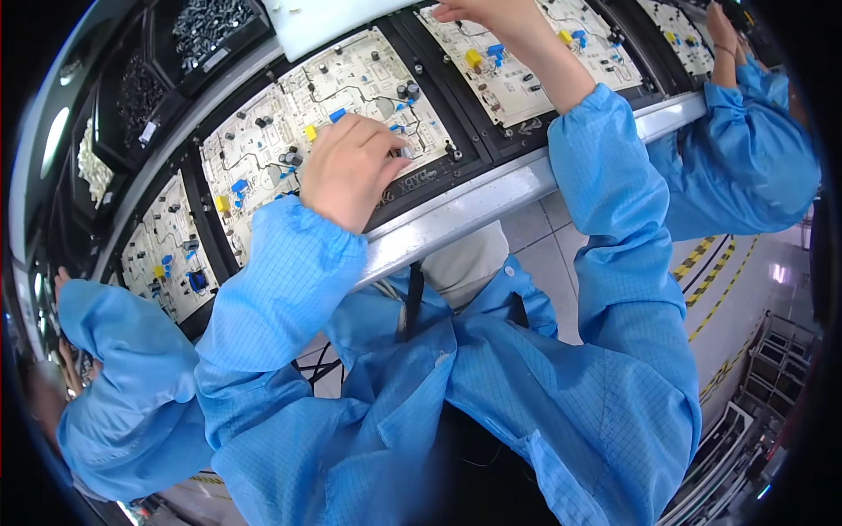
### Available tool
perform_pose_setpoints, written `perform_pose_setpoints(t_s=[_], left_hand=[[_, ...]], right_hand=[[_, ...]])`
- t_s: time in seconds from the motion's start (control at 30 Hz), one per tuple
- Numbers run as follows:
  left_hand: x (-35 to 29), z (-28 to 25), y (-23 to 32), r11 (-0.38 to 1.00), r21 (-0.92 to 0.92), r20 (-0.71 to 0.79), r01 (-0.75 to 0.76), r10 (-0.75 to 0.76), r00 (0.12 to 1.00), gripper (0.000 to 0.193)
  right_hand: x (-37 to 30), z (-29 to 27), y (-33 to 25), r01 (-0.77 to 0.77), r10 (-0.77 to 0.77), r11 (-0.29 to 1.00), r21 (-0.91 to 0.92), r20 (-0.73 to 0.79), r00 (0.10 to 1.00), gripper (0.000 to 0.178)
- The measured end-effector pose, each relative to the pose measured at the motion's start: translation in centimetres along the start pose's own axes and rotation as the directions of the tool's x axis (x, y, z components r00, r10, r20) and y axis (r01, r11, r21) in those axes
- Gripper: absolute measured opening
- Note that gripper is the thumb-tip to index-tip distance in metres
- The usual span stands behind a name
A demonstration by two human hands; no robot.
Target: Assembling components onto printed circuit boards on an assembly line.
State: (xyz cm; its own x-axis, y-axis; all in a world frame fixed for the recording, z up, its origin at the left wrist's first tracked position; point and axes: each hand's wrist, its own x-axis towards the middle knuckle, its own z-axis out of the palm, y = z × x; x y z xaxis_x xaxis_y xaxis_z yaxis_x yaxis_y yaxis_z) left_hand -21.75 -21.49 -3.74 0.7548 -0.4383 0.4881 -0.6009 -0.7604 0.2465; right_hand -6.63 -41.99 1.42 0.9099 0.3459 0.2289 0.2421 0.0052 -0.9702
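Observation:
My left hand (pixel 347 167) is over a pale circuit board (pixel 263 145) set in a black frame. Its fingers are curled in and its thumb is close to the index finger; a small piece seems to lie between them, too hidden to name. Yellow and blue components stand on the board around the hand. My right hand (pixel 500 19) is at the upper edge of the view, above a second circuit board (pixel 517 96) and beside a white tray (pixel 329 22). The picture's edge cuts that hand off; the fingers that show are stretched out to the left.
Black bins of small dark parts (pixel 210 35) and pale parts (pixel 95 167) line the far left. A metal rail (pixel 465 206) runs along the front of the boards. Co-workers in blue sleeves (pixel 132 377) work at both sides. Further boards (pixel 167 245) sit along the line.

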Motion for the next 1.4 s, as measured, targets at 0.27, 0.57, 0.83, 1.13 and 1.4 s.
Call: perform_pose_setpoints(t_s=[0.27, 0.57, 0.83, 1.13, 1.4], left_hand=[[0.7, -0.4, 0.4, 0.998, 0.051, 0.032, 0.029, -0.031, 0.999, 0.013], [1.0, 0.4, 2.7, 0.95, 0.312, -0.02, -0.003, 0.009, 1.0, 0.009], [1.6, -0.3, 2.5, 0.97, 0.214, 0.07, 0.112, -0.13, 0.989, 0.012], [1.7, -0.2, 2.4, 0.962, 0.232, 0.098, 0.144, -0.17, 0.981, 0.011], [1.9, 0.3, 1.9, 0.949, 0.301, 0.087, 0.098, -0.13, 0.988, 0.006]], right_hand=[[0.2, -0.4, 0.2, 0.059, -0.066, 0.989, 0.136, 0.043, 0.997, 0.027], [-4.5, 0.9, -3.9, 0.052, -0.064, 0.997, 0.054, 0.233, 0.97, 0.031], [-8.4, 2.1, -3.8, 0.577, -0.501, 0.766, -0.283, 0.301, 0.812, 0.035], [-9.4, 2.2, -4.5, 0.529, -0.394, 0.66, -0.533, 0.353, 0.848, 0.04], [-8.9, 2.2, -2.6, 0.37, -0.182, 0.817, -0.443, 0.412, 0.893, 0.034]])
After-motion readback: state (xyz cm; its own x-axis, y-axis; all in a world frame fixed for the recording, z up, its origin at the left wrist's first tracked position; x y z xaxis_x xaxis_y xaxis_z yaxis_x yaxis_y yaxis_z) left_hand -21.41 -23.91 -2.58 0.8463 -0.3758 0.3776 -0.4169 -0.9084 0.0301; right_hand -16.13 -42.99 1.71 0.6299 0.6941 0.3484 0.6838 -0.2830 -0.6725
